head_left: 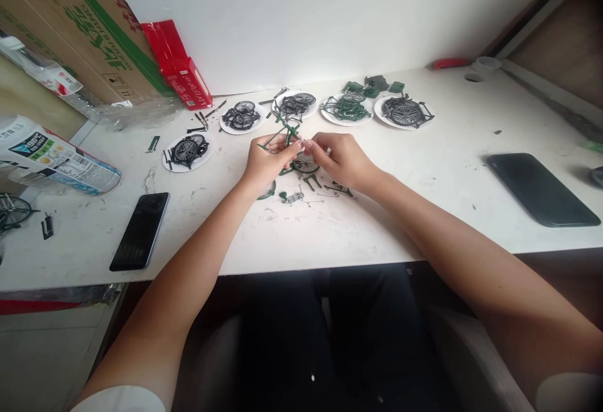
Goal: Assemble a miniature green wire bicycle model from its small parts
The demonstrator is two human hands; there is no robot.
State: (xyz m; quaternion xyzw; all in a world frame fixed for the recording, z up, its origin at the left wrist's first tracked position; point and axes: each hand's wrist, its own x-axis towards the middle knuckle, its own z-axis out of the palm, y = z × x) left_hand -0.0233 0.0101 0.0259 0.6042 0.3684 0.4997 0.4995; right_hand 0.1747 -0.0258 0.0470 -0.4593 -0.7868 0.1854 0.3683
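My left hand (269, 159) and my right hand (342, 157) meet over the middle of the white table (438, 167), fingertips pinched together. Between them sits a small green model bicycle frame (286, 130); the left hand grips it, and the right hand's fingers press on it from the other side. A small black spoked wheel (305, 163) lies just under the hands. Loose green and grey small parts (296, 196) are scattered on the table in front of the hands.
Several white paper plates with wheels and green parts stand in a row behind the hands (187, 151) (405, 112). A black phone (140, 230) lies front left, another dark phone (541, 189) at the right. A red box (181, 70), cardboard carton (89, 29) and packet (51, 157) are at the left.
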